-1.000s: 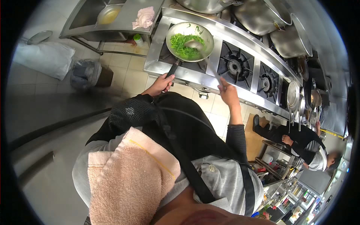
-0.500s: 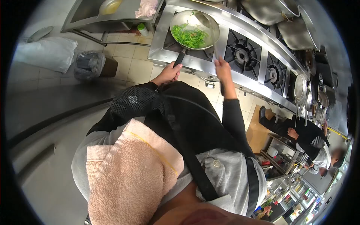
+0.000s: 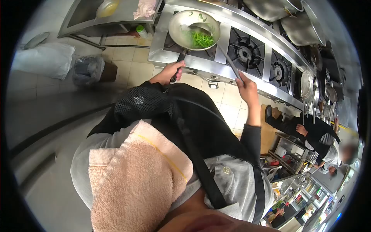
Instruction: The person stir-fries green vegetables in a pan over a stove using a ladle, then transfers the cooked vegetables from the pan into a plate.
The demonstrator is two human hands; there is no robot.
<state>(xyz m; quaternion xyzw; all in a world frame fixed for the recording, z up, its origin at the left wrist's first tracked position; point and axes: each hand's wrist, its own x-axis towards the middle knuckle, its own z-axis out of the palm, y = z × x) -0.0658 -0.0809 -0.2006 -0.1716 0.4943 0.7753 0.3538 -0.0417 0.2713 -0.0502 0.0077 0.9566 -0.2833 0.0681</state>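
- Left hand (image 3: 170, 72): fingers closed around the dark handle (image 3: 179, 62) of the pan, on its near side.
- Right hand (image 3: 249, 91): fingers wrapped about the grip end of a long-handled metal ladle (image 3: 228, 62); its shaft slants far and left, crossing the pan's right rim.
- Ladle head: inside the pan, at the far edge of the greens; exact contact partly hidden.
- Round, shallow metal pan (image 3: 178, 30): over the left end of the stainless-steel stove (image 3: 157, 52); whether it touches the support beneath cannot be told.
- Bright green chopped leafy vegetables (image 3: 202, 40): heaped in the near right part of the pan; a few darker shreds cling to the far inner wall.
- Right of pan: black cast-metal burner (image 3: 244, 54), then a second burner (image 3: 278, 72) farther right.
- Far right, behind the burners: large steel pots (image 3: 301, 30). Round metal strainer (image 3: 307, 84) at the stove's right end.
- Left of stove: steel surface (image 3: 125, 18) bearing a crumpled pale pink cloth (image 3: 145, 8); bowl with yellow liquid (image 3: 108, 8) farther left.
- Below that surface: white bottle with green cap (image 3: 142, 31). Bag-lined bin (image 3: 88, 70) on the floor, left.
- Right side: another person (image 3: 319, 135) in dark apron, well apart from both hands.
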